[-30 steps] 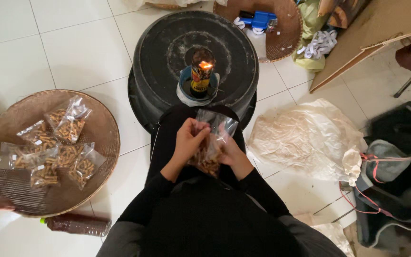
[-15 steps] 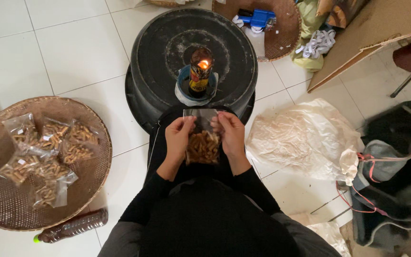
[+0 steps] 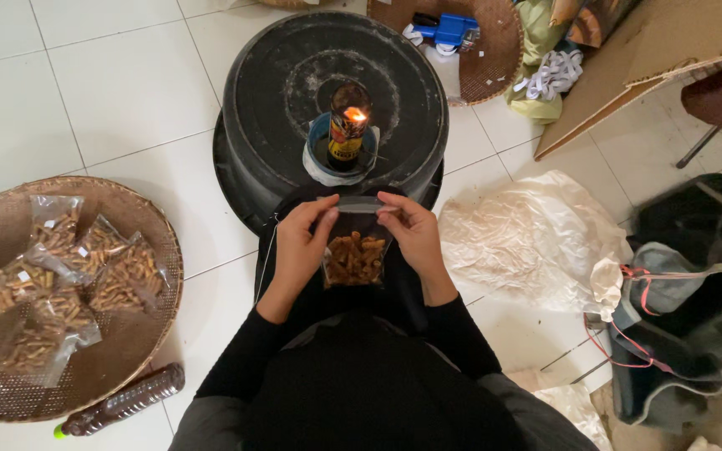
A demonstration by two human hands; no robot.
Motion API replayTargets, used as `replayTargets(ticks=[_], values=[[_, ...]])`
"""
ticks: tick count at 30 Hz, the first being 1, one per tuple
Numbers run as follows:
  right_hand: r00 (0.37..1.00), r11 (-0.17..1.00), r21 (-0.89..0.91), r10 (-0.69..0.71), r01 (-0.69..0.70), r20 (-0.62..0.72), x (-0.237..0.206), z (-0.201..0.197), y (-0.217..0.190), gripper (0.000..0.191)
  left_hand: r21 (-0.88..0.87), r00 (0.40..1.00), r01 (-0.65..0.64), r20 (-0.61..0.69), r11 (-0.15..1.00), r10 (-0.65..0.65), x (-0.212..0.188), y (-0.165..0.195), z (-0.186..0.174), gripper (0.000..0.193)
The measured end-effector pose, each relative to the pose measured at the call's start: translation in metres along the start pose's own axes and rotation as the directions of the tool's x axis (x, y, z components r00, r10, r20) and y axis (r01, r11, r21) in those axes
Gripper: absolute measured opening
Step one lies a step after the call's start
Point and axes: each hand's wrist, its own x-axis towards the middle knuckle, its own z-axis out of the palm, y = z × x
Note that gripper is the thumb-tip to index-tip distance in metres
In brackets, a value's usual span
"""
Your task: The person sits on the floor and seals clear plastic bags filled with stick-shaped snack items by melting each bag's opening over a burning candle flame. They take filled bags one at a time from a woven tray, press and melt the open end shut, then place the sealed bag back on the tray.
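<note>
Nearest the camera, black sleeves run forward from the person's lap to both hands, which hold a small clear plastic bag of brown fried snack sticks (image 3: 354,255) upright between them, over the dark-clothed knees. The left hand (image 3: 298,248) pinches the bag's upper left corner, thumb and forefinger closed on the folded top edge, and the right hand (image 3: 418,236) grips the upper right corner the same way, so the top strip is stretched flat between the two sets of fingertips. The snacks sit in the lower half of the bag, the upper part being empty film. Just beyond the bag stands a lit wick lamp made from a small bottle (image 3: 348,129), its flame burning at the top, set in a blue dish (image 3: 317,146) on an upturned black round basin (image 3: 294,75). To the left, on the white tiled floor (image 3: 85,92), a woven round tray (image 3: 139,217) carries several filled bags of the same snack (image 3: 68,267), and a dark bottle with a green cap (image 3: 123,402) lies beside its near rim. To the right lies crumpled pale plastic sheeting (image 3: 536,242), with dark bags (image 3: 695,309) past it. Farther off, behind the basin, a second woven tray (image 3: 495,58) holds a blue handheld tool (image 3: 449,29), next to a cardboard sheet (image 3: 662,42).
</note>
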Motion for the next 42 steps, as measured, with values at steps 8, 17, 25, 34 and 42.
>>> replayTargets(ticks=[8,17,25,34,42], values=[[0.997,0.875,-0.479,-0.072,0.072,0.019,0.010,-0.003,-0.027,0.023,0.452,0.980,-0.181,0.153,0.873,0.124,0.023,0.017,-0.014,0.011],[0.940,0.935,-0.338,0.206,-0.108,0.271,0.049,-0.025,-0.020,0.012,0.149,0.840,0.088,0.520,0.985,-0.154,0.059,-0.017,-0.020,0.024],[0.894,0.927,-0.291,0.325,-0.236,0.310,0.059,-0.033,-0.007,0.015,0.213,0.850,0.000,0.515,0.977,-0.112,0.065,-0.028,0.001,0.023],[0.895,0.942,-0.333,0.188,-0.047,0.405,0.059,-0.022,-0.019,0.021,0.258,0.843,0.091,0.494,0.962,-0.213,0.064,-0.034,0.007,0.021],[0.906,0.929,-0.331,0.275,-0.165,0.322,0.063,-0.005,-0.003,0.012,0.289,0.847,0.130,0.465,0.949,-0.258,0.062,-0.034,0.002,0.023]])
